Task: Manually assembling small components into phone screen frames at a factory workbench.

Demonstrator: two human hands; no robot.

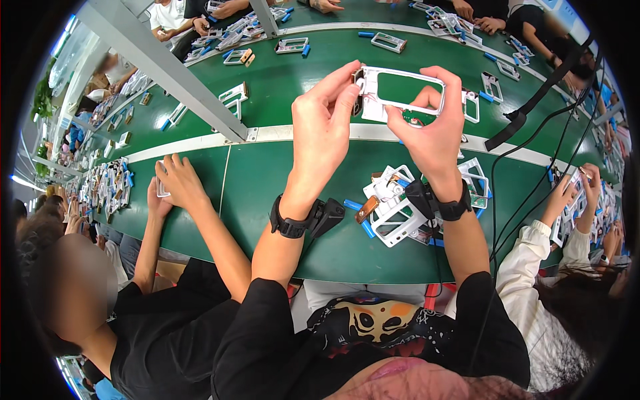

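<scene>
Raised above the green table, a white plastic frame with a large rectangular opening is held between both my hands. My left hand pinches its left end, where a small dark brown part sits against the frame. Around the right end curl the thumb and fingers of my right hand; some fingertips show through the opening. A bit of green circuit board is visible by my right thumb. Below my right hand lies a pile of similar white frames with blue cylinders and a brown block.
A white rail divides my green bench from the belt carrying scattered frames. A grey post slants at left. Black cables hang at right. Neighbours' hands work at left and right.
</scene>
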